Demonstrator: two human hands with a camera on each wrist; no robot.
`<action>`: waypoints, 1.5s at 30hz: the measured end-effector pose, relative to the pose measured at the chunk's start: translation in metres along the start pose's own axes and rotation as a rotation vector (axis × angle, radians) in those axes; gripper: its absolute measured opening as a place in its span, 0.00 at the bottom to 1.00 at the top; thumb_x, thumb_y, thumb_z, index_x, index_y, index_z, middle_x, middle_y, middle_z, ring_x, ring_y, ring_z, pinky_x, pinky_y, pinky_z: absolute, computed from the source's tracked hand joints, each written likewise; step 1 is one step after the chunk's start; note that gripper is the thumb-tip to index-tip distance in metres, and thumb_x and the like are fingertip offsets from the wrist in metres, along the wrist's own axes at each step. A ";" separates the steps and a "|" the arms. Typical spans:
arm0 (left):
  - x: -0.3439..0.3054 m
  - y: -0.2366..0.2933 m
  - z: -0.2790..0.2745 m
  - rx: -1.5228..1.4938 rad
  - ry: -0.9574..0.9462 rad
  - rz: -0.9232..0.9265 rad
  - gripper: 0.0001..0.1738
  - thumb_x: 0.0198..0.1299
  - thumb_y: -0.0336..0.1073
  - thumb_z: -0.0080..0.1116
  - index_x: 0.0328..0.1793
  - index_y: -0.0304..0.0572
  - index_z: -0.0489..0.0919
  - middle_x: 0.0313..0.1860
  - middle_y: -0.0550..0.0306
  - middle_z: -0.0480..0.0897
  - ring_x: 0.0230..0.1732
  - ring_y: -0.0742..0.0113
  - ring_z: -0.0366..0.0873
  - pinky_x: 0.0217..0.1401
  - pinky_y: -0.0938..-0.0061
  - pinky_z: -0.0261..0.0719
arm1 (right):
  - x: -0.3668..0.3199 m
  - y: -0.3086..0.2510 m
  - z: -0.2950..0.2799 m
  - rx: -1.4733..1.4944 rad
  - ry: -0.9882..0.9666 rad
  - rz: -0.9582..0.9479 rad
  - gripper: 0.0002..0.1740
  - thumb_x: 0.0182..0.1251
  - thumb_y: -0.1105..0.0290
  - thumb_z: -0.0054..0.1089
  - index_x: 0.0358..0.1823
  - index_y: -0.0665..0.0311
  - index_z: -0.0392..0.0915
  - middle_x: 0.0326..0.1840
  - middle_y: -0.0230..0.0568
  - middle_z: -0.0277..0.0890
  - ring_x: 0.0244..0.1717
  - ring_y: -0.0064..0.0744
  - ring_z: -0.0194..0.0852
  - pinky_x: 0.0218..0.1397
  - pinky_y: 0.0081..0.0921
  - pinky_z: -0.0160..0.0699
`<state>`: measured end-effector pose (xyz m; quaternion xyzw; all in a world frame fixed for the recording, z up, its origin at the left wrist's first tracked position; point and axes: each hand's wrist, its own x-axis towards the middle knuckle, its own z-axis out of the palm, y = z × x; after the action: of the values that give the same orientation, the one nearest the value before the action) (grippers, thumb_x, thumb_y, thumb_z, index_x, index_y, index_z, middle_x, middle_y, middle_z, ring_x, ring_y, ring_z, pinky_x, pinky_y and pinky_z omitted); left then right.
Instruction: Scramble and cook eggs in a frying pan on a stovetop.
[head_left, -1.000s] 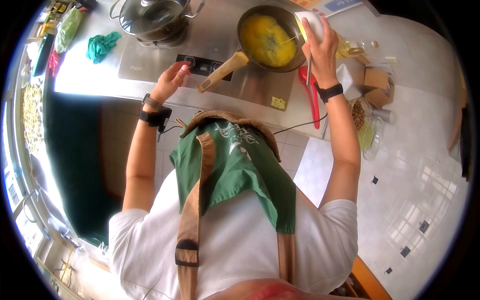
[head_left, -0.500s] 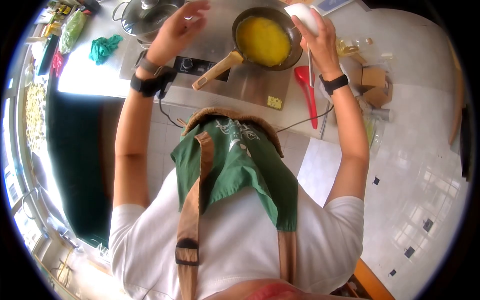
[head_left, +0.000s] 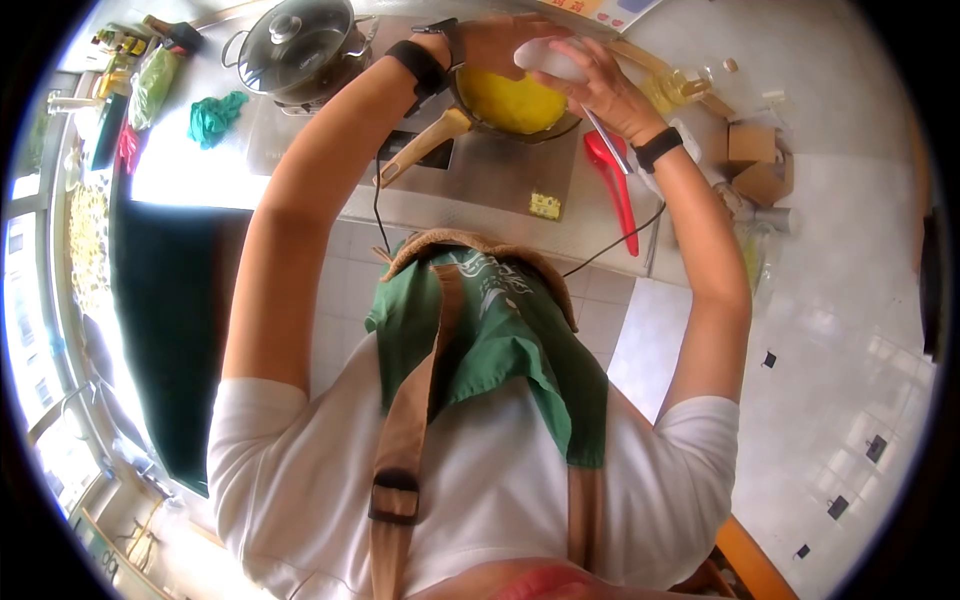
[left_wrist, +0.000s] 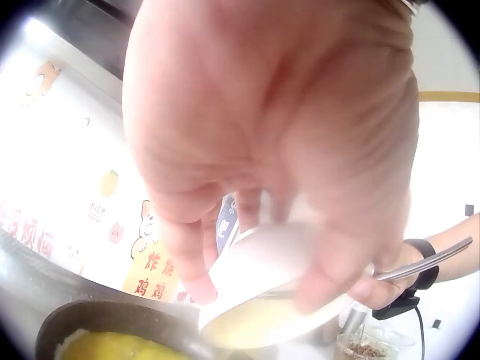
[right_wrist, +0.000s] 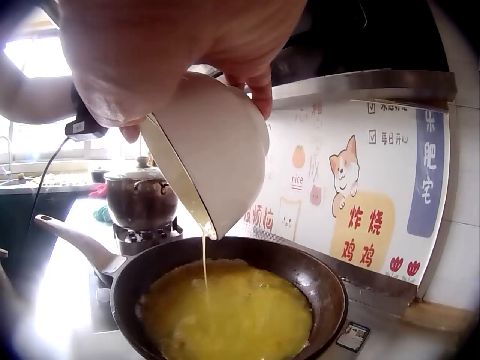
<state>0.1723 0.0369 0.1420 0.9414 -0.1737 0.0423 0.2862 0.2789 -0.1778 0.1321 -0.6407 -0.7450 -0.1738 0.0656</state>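
My right hand (head_left: pixel 615 100) grips a white bowl (right_wrist: pixel 225 142), tilted steeply over the frying pan (right_wrist: pixel 319 281). A thin pale-yellow stream (right_wrist: pixel 205 262) runs from the bowl's lip into yellow beaten egg (right_wrist: pixel 225 315) spread over the pan's bottom. A slim metal, chopstick-like utensil (left_wrist: pixel 427 262) sticks out from beneath the right hand. My left hand (left_wrist: pixel 262 135) is at the bowl as well, its thumb over the rim and a finger at the white side. The pan's wooden handle (head_left: pixel 425 148) points toward me, with no hand on it.
A lidded pot (head_left: pixel 297 50) stands on the left burner, near a green cloth (head_left: pixel 215 118). Right of the stove lie a red spoon-like utensil (head_left: pixel 612 185), an oil bottle (head_left: pixel 690 85) and cardboard boxes (head_left: pixel 758 160). A yellow packet (head_left: pixel 545 205) lies by the front edge.
My left hand has moved from beside the pan, up past the pot and right to the bowl. The right hand has shifted the bowl left over the pan. Egg now covers more of the pan.
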 end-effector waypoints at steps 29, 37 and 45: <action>-0.009 -0.019 0.003 0.210 0.343 -0.174 0.47 0.42 0.40 0.73 0.70 0.41 0.62 0.62 0.40 0.68 0.63 0.44 0.67 0.61 0.58 0.71 | -0.021 -0.039 0.003 1.026 0.692 0.929 0.13 0.71 0.64 0.57 0.38 0.69 0.81 0.25 0.36 0.80 0.27 0.21 0.81 0.32 0.18 0.79; 0.001 0.008 0.000 0.097 0.255 -0.166 0.50 0.35 0.46 0.78 0.66 0.40 0.65 0.55 0.42 0.69 0.57 0.42 0.70 0.60 0.57 0.72 | -0.016 -0.046 0.032 0.928 0.830 0.797 0.07 0.66 0.69 0.62 0.39 0.66 0.80 0.30 0.37 0.83 0.33 0.21 0.82 0.36 0.17 0.79; -0.006 -0.013 0.009 0.219 0.285 -0.114 0.50 0.33 0.47 0.79 0.63 0.37 0.66 0.54 0.42 0.69 0.55 0.43 0.70 0.58 0.58 0.72 | -0.023 -0.041 0.018 0.623 0.683 0.722 0.07 0.66 0.67 0.60 0.35 0.64 0.76 0.30 0.40 0.78 0.31 0.38 0.80 0.33 0.28 0.76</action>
<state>0.1710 0.0441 0.1266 0.9597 -0.0723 0.1775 0.2057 0.2452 -0.1981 0.1006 -0.7122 -0.4322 -0.1101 0.5421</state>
